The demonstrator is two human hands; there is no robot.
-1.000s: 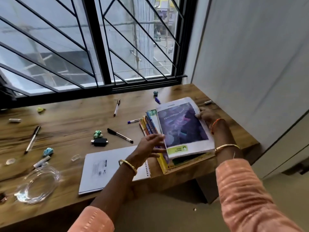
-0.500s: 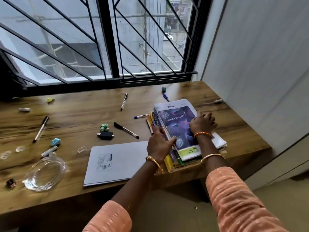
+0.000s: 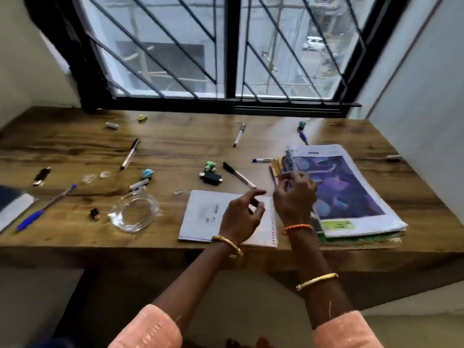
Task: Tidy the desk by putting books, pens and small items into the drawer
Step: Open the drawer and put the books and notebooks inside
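Note:
A stack of books (image 3: 351, 197) with a purple-covered one on top lies at the desk's right front. A white spiral notebook (image 3: 208, 217) lies to its left. My left hand (image 3: 241, 214) hovers over the notebook's right part, fingers apart and holding nothing. My right hand (image 3: 295, 194) is at the stack's left edge with bent, blurred fingers; I cannot tell whether it holds anything. A black pen (image 3: 238, 175), a blue-capped pen (image 3: 262, 160), a white pen (image 3: 238, 135), a black marker (image 3: 130, 153) and a blue pen (image 3: 45, 208) lie scattered. No drawer is in view.
On the wooden desk (image 3: 175, 144) sit a glass dish (image 3: 135, 212), a black adapter (image 3: 211, 177), a green wad (image 3: 210, 167), a teal wad (image 3: 147, 174) and other small bits. A dark book (image 3: 12, 204) pokes in at the left. A barred window is behind, walls on both sides.
Both hands have come off the book stack and shifted left; the left one is now over the notebook. The view swung left, so more of the desk's left side shows.

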